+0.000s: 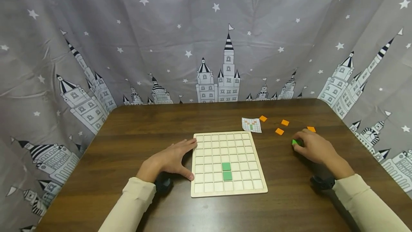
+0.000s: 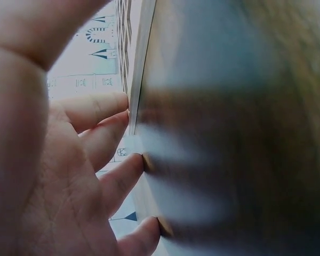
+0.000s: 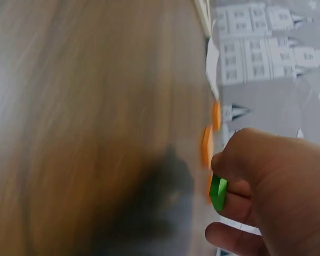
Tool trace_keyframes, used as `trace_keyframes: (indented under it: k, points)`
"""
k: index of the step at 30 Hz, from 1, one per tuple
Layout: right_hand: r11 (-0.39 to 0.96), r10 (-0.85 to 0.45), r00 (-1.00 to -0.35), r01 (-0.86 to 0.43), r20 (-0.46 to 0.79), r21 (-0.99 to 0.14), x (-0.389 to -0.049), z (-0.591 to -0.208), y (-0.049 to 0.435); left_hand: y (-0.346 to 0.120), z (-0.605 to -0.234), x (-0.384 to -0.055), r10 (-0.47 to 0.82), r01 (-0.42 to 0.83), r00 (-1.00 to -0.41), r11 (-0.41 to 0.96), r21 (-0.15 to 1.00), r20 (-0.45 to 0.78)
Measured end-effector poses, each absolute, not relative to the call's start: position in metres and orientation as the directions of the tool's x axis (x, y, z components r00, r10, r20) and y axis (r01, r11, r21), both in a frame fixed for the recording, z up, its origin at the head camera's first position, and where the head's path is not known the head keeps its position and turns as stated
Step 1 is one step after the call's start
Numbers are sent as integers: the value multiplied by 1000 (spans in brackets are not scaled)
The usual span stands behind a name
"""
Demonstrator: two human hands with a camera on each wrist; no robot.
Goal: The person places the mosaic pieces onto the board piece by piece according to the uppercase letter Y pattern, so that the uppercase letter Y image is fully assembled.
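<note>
A pale wooden grid board [image 1: 209, 160] lies on the table, with two green square tiles [image 1: 226, 171] set one above the other in its lower middle cells. My left hand [image 1: 170, 158] rests at the board's left edge, fingers spread and fairly straight, thumb near the lower corner. In the left wrist view its fingertips [image 2: 120, 101] meet the board's side and the tabletop. To the right of the board, my right hand [image 1: 313, 146] pinches a green tile [image 3: 218, 192] between thumb and fingers, close over the table.
Several orange tiles [image 1: 279, 131] lie scattered beyond and left of my right hand. A small paper card [image 1: 251, 125] printed with a coloured grid pattern lies by the board's far right corner. A grey castle-print curtain [image 1: 167, 28] hangs behind the brown table [image 1: 145, 124].
</note>
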State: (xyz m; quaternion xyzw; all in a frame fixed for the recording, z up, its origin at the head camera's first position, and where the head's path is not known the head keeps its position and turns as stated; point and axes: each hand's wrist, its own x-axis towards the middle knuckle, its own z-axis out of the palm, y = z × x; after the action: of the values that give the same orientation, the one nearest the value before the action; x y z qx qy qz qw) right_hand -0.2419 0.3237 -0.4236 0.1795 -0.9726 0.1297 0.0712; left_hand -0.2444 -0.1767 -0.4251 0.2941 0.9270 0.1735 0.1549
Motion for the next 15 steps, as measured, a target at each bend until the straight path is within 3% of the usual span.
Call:
trace_keyframes:
  k: [9,15]
  points:
    - [863,-387,-898,-432,210,-261,-250,-421,268,-176,-425,-243,608,500,-771,761,413,-189]
    - [791,-501,-829,-556,250,-256,-259,-425,221,-178,-425,-243,615,510,-769,755,413,-174]
